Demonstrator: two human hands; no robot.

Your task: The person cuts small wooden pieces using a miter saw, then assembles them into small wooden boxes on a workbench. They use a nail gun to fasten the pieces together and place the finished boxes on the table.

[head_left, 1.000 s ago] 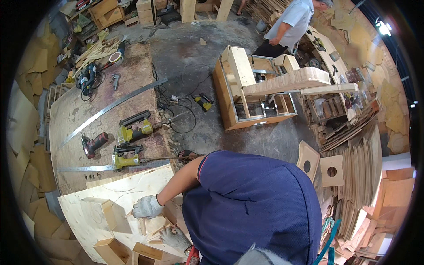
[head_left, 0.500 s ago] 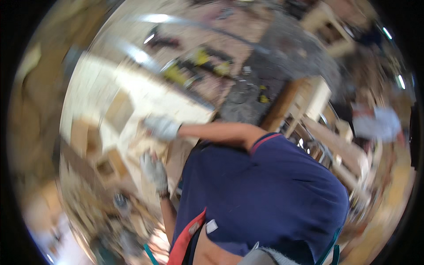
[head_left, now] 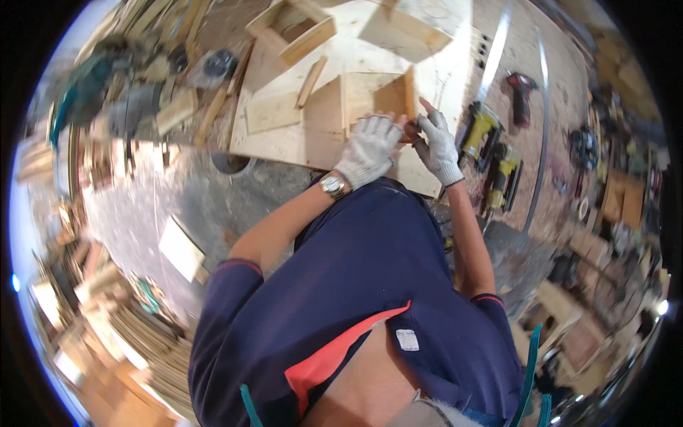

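Note:
A small, light wooden box point(head_left: 377, 82) sits at the near edge of the pale board, its side panels upright. My left hand point(head_left: 370, 148), in a white glove with bare fingertips, is closed over the box's near side. Close beside it, at the box's near right corner, is my right hand point(head_left: 439, 148), gloved the same way. Its index finger points up and away while the other fingers curl in; whatever they hold is hidden. A thin wood strip point(head_left: 311, 82) and a flat wooden panel point(head_left: 272, 112) lie left of the box.
Other wooden boxes point(head_left: 292, 32) stand farther back on the pale board point(head_left: 274, 142). To the right lie yellow-green nail guns point(head_left: 503, 174), a red and black drill point(head_left: 521, 99) and a long metal straightedge point(head_left: 544, 128). Stacked wood strips point(head_left: 146, 331) fill the lower left.
My view has swung round strongly, so the board and box now lie ahead of me. Both hands have stayed at the woodwork and have come closer together.

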